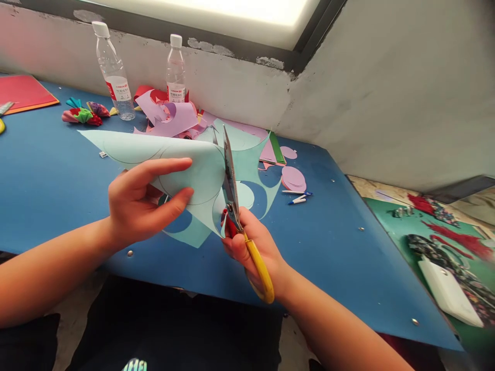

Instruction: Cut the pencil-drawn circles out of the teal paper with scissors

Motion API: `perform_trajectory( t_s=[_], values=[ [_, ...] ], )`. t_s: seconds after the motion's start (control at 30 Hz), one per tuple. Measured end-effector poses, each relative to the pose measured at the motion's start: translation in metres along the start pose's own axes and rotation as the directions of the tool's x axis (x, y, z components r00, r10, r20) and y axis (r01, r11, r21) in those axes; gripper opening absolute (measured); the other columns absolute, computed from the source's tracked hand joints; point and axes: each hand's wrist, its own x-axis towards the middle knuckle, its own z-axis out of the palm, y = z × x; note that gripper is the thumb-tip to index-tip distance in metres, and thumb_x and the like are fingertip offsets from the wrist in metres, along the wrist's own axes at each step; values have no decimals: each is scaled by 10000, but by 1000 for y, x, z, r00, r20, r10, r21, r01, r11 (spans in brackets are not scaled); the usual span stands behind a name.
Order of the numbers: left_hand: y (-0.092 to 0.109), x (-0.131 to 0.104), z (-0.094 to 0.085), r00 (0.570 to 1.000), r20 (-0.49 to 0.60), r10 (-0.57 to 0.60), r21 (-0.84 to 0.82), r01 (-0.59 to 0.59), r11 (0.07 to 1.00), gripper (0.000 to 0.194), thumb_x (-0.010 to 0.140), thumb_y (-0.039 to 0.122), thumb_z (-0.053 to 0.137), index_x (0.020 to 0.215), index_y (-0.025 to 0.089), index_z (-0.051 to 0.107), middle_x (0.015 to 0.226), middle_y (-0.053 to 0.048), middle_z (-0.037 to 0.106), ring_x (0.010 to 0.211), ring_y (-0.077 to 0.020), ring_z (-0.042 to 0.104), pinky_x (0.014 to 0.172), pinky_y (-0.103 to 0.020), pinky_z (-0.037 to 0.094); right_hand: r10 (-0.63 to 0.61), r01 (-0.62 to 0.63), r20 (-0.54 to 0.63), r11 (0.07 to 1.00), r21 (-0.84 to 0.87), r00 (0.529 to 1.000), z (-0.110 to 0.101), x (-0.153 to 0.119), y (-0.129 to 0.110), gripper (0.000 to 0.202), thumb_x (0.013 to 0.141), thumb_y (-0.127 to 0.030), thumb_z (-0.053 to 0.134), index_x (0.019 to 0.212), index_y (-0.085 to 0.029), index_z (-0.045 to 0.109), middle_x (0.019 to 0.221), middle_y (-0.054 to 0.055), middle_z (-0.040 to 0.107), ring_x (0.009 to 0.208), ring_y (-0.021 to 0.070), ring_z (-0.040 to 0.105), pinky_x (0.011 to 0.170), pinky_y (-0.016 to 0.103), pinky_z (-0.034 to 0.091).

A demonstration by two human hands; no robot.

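My left hand (135, 198) holds a sheet of pale blue paper (203, 172) with circle outlines drawn on it. Its thumb and forefinger lie on the near face, and the other fingers are partly hidden behind. Scissors (255, 260) with yellow and red handles are gripped in my right hand (263, 242). Their blades point away from me at the right edge of the held sheet, around one drawn circle. Beneath it on the table lie pale blue paper offcuts (247, 159) with curved cut-outs and a pale blue paper disc (246, 196).
Two water bottles (119, 93) (176, 69) stand by the wall, near purple paper scraps (180, 119). Purple paper discs (294, 179) and pens (297, 200) lie to the right on the blue table (328, 257). Red paper (25, 93) and colourful crumpled pieces (85, 114) are at left.
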Motion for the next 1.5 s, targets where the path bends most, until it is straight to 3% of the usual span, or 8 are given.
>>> perform_trajectory(
  t_s=[0.33,0.43,0.53,0.67,0.9,1.1,1.3,1.5],
  values=[
    [-18,-6,3,998,-54,19,42,-17,999,817,739,437,1035,1509,647,854,1041,29,917,1261,-454,904,995,-667,857,-7,7,12,1000,8,1000,-3,-1,6,716,1029,-942,810,1085,-267,580,824,-73,435,678,131,321,564,295,265],
    [-20,-3,8,984,-89,153,92,-145,985,874,776,461,1055,1621,504,836,986,5,899,923,-361,901,768,-537,865,-2,2,7,1000,11,1000,-3,-2,5,715,1028,-937,819,1087,-263,586,827,-73,437,680,127,319,563,291,258],
    [-18,1,11,954,-95,285,133,-271,953,842,885,390,993,1701,331,796,849,19,830,555,-156,683,416,-274,660,-2,2,-3,1000,25,1000,-2,-2,5,719,1025,-943,816,1080,-262,589,821,-77,433,675,124,313,560,288,254],
    [-17,3,12,952,-75,297,138,-285,949,828,918,370,977,1718,291,782,810,25,796,461,-87,545,288,-173,441,-7,7,-13,1000,24,1000,-2,-1,5,704,1024,-915,846,1058,-261,586,809,-80,439,663,118,309,551,284,257],
    [-22,0,11,956,-117,270,70,-263,962,895,856,565,1093,1674,329,818,1025,-29,885,876,-270,895,816,-441,869,5,-5,-11,1000,29,1000,-1,-1,4,707,1014,-913,858,1040,-262,582,796,-82,441,657,117,298,547,283,251],
    [-26,-1,6,980,-116,162,119,-148,982,848,820,493,1087,1626,512,825,1043,6,913,913,-333,922,753,-464,877,18,-18,-16,1000,25,1000,-1,-1,2,726,1011,-937,839,1045,-258,583,798,-77,463,656,115,294,538,282,238],
    [-27,4,6,934,-94,343,136,-329,934,911,914,630,997,1738,326,757,1067,-29,920,860,-268,903,709,-417,860,26,-26,-16,999,20,1000,1,0,-2,753,983,-952,855,1024,-260,562,771,-90,454,627,104,304,521,272,259],
    [-6,-3,2,980,-78,185,170,-169,971,712,1031,418,938,1720,395,761,1351,-29,957,1149,-332,950,927,-398,872,44,-44,-14,999,5,999,1,1,-2,765,982,-981,823,1041,-265,563,771,-86,453,626,110,304,517,274,265]
  ],
)
